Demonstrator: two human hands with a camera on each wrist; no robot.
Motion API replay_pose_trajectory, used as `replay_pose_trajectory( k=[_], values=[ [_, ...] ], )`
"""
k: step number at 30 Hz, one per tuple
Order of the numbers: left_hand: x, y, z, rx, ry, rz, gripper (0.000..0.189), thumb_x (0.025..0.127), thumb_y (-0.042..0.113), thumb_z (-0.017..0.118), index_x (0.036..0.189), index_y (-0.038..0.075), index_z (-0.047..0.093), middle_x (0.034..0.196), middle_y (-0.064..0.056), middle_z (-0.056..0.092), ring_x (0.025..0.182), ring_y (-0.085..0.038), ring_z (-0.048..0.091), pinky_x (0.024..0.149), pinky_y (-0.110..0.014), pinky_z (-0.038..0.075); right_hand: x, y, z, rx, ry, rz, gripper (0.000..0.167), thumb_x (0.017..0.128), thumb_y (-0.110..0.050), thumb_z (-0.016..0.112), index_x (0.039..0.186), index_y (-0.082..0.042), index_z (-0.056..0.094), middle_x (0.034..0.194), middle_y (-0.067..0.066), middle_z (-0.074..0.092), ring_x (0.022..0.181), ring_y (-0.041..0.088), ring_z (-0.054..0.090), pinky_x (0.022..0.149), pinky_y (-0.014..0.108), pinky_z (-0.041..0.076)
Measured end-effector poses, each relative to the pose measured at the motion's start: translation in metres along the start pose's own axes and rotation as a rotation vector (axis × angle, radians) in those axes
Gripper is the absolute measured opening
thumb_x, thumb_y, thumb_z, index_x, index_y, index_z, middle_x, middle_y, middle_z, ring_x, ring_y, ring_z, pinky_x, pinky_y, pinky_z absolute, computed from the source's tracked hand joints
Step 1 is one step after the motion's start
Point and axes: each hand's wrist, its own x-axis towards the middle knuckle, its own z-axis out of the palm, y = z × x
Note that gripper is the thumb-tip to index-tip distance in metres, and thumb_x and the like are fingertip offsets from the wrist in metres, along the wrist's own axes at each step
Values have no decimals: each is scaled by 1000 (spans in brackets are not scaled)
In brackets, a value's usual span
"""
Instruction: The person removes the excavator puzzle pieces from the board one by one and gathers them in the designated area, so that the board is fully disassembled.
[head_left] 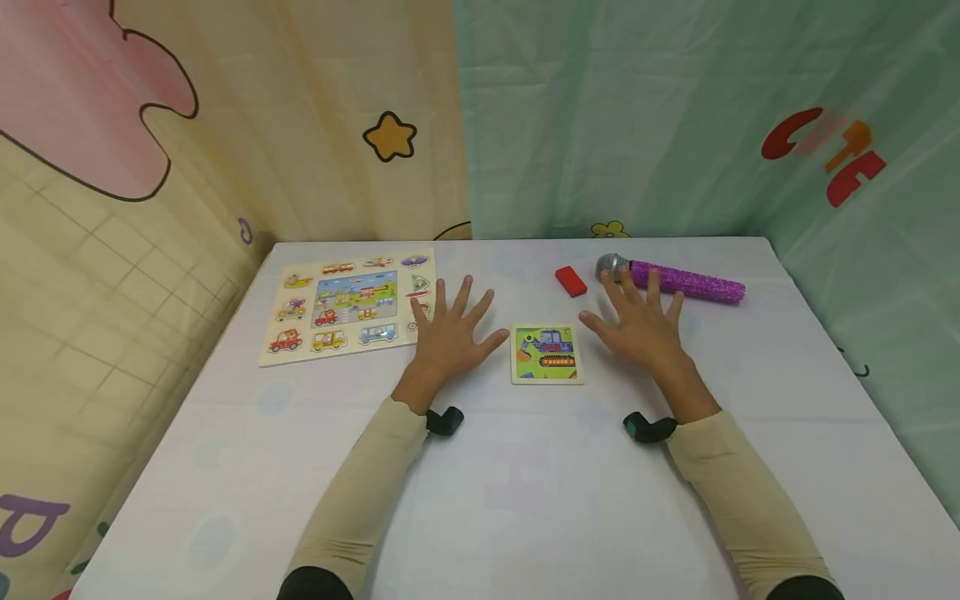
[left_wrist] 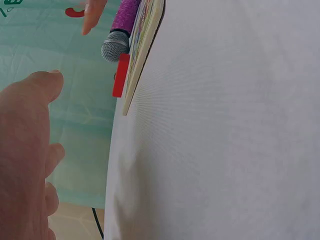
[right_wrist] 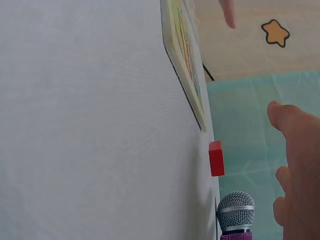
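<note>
My left hand (head_left: 450,337) hovers with spread fingers between the large vehicle puzzle board (head_left: 300,290) and a small square excavator puzzle (head_left: 547,355). On the other side of that square, my right hand (head_left: 647,329) is held with its fingers fanned out and nothing in them. Its fingertips overlap the purple glitter microphone (head_left: 693,282) in the head view, but the right wrist view shows the hand raised off the table, apart from the microphone's silver head (right_wrist: 236,209). A red block (head_left: 572,282) lies behind the square puzzle.
A white-covered table (head_left: 517,500) bears all these things. Printed curtains (head_left: 600,117) hang along its back and sides. Both wrists wear small black camera mounts (head_left: 445,421).
</note>
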Motion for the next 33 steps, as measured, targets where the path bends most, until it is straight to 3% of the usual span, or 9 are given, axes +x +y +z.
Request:
replay_pose_trajectory(
  k=[3, 8, 11, 13, 16, 20, 26, 33],
  values=[
    [-1, 1, -3, -55, -34, 37, 84, 93, 77, 40, 162, 34, 22, 170, -3, 6, 152, -42, 0, 113, -72, 3, 6, -9, 1, 31, -13, -97, 88, 96, -73, 41, 164, -24, 16, 169, 9, 2, 148, 41, -21, 106, 73, -17],
    [-4, 2, -9, -226, -154, 181, 78, 92, 59, 65, 157, 23, 40, 165, -6, 26, 151, -33, 22, 119, -53, 21, 22, -43, 2, 95, -130, -348, 62, 99, -42, 64, 154, -20, 45, 165, 10, 25, 152, 39, 6, 112, 73, 0],
    [-6, 4, -10, -324, -210, 250, 68, 91, 45, 74, 149, 18, 51, 161, -6, 35, 148, -28, 29, 117, -45, 28, 33, -63, 3, 89, -192, -448, 44, 98, -27, 69, 140, -17, 62, 150, 11, 49, 144, 34, 34, 114, 65, 21],
    [-6, 5, -8, -346, -233, 285, 61, 91, 41, 76, 145, 18, 56, 158, -6, 40, 146, -25, 34, 116, -42, 31, 39, -72, 5, 79, -217, -484, 33, 96, -21, 71, 129, -15, 70, 133, 10, 60, 128, 30, 50, 107, 56, 37],
    [-6, 7, -3, -328, -253, 322, 54, 92, 40, 75, 140, 20, 61, 154, -5, 45, 144, -24, 37, 116, -40, 31, 44, -78, 10, 92, -274, -491, 24, 96, -16, 71, 120, -13, 73, 110, 6, 65, 104, 24, 58, 90, 43, 49],
    [-6, 9, 1, -287, -251, 358, 49, 94, 40, 73, 139, 23, 63, 154, -6, 45, 143, -25, 38, 115, -40, 33, 48, -77, 17, 175, -382, -429, 26, 96, -10, 67, 122, -12, 67, 97, 4, 63, 90, 22, 58, 83, 38, 51],
    [-6, 9, 0, -214, -221, 410, 48, 95, 39, 72, 140, 24, 64, 155, -8, 43, 142, -26, 39, 116, -39, 32, 51, -76, 23, 241, -426, -404, 27, 95, -10, 66, 120, -17, 61, 97, 6, 62, 88, 23, 57, 82, 38, 51],
    [-9, 7, -1, -209, -207, 431, 46, 96, 37, 71, 139, 22, 64, 156, -9, 42, 141, -28, 39, 117, -39, 30, 51, -85, 26, 200, -395, -423, 17, 95, -11, 60, 111, -18, 59, 100, 5, 63, 90, 24, 56, 77, 39, 47]
  ],
)
